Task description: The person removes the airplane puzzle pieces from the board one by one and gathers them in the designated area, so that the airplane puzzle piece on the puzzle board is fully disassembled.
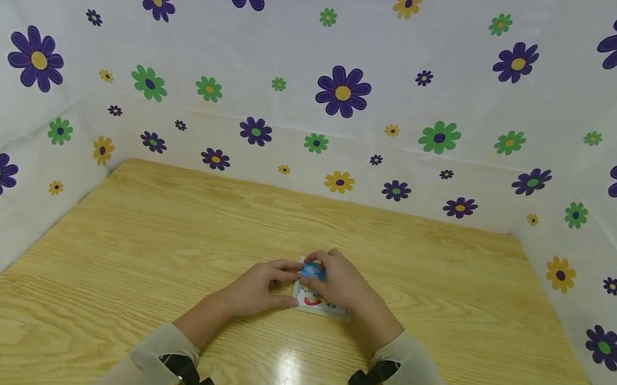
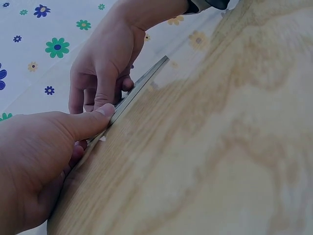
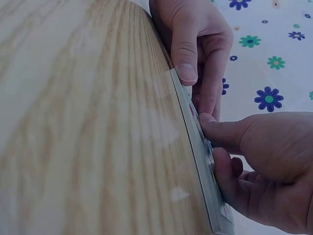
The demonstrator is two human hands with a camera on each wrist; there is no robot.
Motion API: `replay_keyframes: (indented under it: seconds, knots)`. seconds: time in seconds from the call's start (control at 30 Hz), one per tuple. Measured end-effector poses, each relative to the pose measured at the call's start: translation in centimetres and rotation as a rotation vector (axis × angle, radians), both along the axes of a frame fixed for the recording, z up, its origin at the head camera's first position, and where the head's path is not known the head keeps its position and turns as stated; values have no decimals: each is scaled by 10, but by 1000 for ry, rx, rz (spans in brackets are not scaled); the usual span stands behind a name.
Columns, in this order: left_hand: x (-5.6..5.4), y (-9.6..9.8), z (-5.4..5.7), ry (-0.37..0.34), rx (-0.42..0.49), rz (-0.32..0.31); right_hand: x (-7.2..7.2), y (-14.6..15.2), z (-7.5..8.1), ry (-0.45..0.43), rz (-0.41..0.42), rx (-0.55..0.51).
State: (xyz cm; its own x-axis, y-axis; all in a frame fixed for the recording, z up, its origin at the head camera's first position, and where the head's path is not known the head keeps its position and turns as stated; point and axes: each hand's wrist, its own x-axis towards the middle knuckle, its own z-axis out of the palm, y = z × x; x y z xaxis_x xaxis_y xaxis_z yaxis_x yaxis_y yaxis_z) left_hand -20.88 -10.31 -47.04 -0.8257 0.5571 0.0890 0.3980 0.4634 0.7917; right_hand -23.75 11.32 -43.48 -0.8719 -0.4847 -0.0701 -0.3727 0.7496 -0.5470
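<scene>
A: Head view: board [image 1: 324,306] where?
B: Set between desk's [image 1: 125,248] left and right edges, well off the far one. Its left edge is gripped by left hand [image 1: 259,287]; blue piece [image 1: 313,272] is pinched by right hand [image 1: 341,282].
A: Left wrist?
B: Board's edge pressed by left thumb [image 2: 100,114].
A: Right wrist?
B: Top face touched by right fingertips [image 3: 222,159]; piece can't be made out.

The left forearm [image 1: 205,320] and right forearm [image 1: 381,328] are angling inward toward the small board [image 1: 322,310]. The left hand [image 1: 259,287] is steadying its left edge — thumb [image 1: 284,302] touching the near corner, fingers [image 1: 284,265] stretching along farther up. The right hand [image 1: 340,280] is arching over its right side, thumb and index finger bending over its surface — whether they are pinching is staying unclear.
</scene>
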Motion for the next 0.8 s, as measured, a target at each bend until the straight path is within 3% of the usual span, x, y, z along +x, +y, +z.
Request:
replay_keyframes:
  seconds: [0.4, 0.6, 0.8]
  knots:
    - [1, -5, 3, 3, 21, -7, -3, -5, -1, -50, -15, 13]
    - [3, -6, 3, -1, 28, 8, -7, -3, -8, -85, -49, -162]
    - [0, -2, 0, 11, 25, -7, -5, 7, -9, -106, -156, -329]
